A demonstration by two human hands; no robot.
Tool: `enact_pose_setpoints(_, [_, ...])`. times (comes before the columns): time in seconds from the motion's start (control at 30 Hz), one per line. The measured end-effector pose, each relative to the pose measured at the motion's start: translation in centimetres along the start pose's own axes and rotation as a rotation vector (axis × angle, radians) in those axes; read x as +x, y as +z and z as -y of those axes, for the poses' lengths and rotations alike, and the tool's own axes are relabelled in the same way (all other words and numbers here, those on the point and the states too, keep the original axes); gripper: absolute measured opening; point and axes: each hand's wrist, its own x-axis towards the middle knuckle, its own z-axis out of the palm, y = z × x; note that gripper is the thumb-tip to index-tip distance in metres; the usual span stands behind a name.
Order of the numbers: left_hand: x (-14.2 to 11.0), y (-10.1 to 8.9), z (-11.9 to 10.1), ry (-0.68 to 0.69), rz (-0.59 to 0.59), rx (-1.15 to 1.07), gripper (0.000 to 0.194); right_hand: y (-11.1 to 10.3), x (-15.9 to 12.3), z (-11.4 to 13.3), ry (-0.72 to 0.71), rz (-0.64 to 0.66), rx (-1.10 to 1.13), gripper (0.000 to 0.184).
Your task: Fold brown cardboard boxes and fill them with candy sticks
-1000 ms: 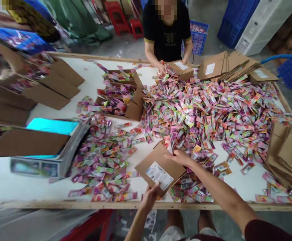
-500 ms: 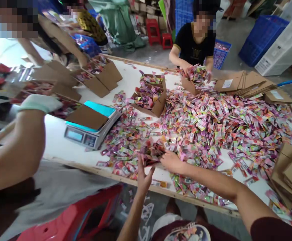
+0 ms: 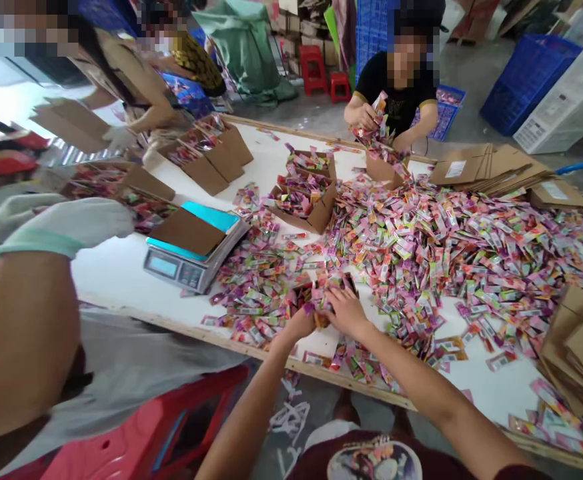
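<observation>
Both hands are at a small open cardboard box [image 3: 352,283] near the table's front edge, filled with small shiny snack packets [image 3: 320,292]. My left hand [image 3: 301,325] is closed at the box's near left side, with purple and orange packets at its fingers. My right hand [image 3: 346,311] lies over the packets with its fingers stretched out, pressing on them. Palms and fingertips are partly hidden. Loose packets surround the box, and a large heap of packets [image 3: 436,247] spreads to the right.
Left stands a digital scale [image 3: 181,267] with cardboard on top. Filled boxes [image 3: 316,217] stand beyond my hands. Flat cartons [image 3: 579,333] lie at the right edge. A gloved co-worker's arm [image 3: 31,300] reaches in from the left; another person [image 3: 391,87] fills a box opposite. A red stool [image 3: 121,433] is below left.
My left hand has gone from spread fingers below the packets to closed at the box. My right hand has moved up onto the packets. The person opposite has lifted some packets.
</observation>
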Motion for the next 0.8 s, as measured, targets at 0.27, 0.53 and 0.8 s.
enact_pose_setpoints(0.27, [-1.0,-0.4,0.6,0.154,-0.103,0.397,0.038,-0.8,2.6,1.1,0.043,0.083,-0.094,0.027])
enact_pose_setpoints(0.53, [2.5,0.4,-0.4,0.209,0.062,0.536,0.039,-2.1,-1.9,-3.6,0.003,-0.036,-0.166,0.073])
enact_pose_setpoints(0.8, [-1.4,-2.1,0.0,0.118,-0.326,0.813,0.03,-7.1,1.4,-3.8,0.049,-0.157,0.05,0.027])
